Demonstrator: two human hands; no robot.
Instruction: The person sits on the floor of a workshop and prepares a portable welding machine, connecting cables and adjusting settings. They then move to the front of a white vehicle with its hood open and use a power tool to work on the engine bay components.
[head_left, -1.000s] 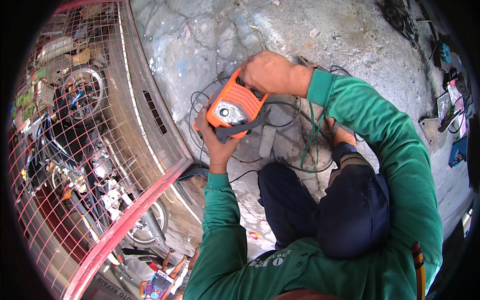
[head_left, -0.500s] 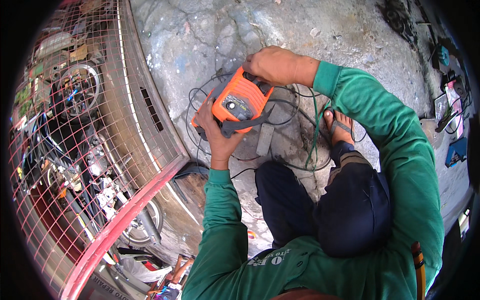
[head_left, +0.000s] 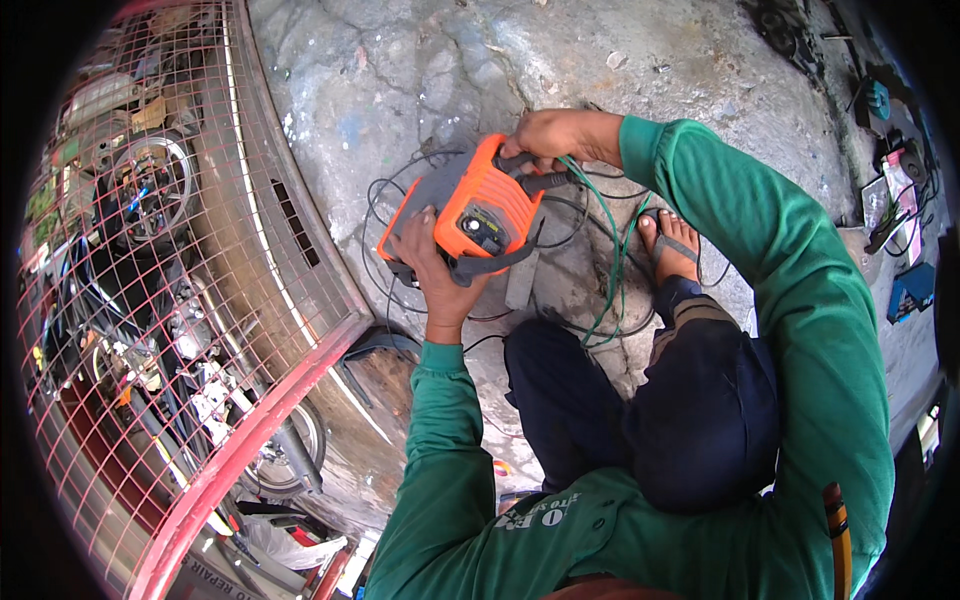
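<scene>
An orange and black welding machine (head_left: 508, 207) rests tilted on the concrete floor in front of me. It has a round knob on its panel and a loose black strap. My left hand (head_left: 430, 265) grips its near left side, fingers spread over the dark casing. At the far right end of the machine, my right hand (head_left: 562, 137) has its fingers curled round a black cable plug (head_left: 516, 161) at the front face. Just below, a second black cable plug (head_left: 548, 182) sticks out of the same face. A green cable (head_left: 607, 210) hangs below my right wrist.
Black cable (head_left: 570, 240) loops over the floor around the machine. A small grey block (head_left: 520, 287) lies close by. To the left stands a red mesh gate (head_left: 240, 430) with motorcycle parts behind it. My sandalled foot (head_left: 675, 245) is near the cables. A blue box (head_left: 912, 292) sits far right.
My right hand has shifted slightly right from the machine's top corner onto the plug. The lower plug now shows more plainly, and the green cable has swung left. My left hand keeps its hold.
</scene>
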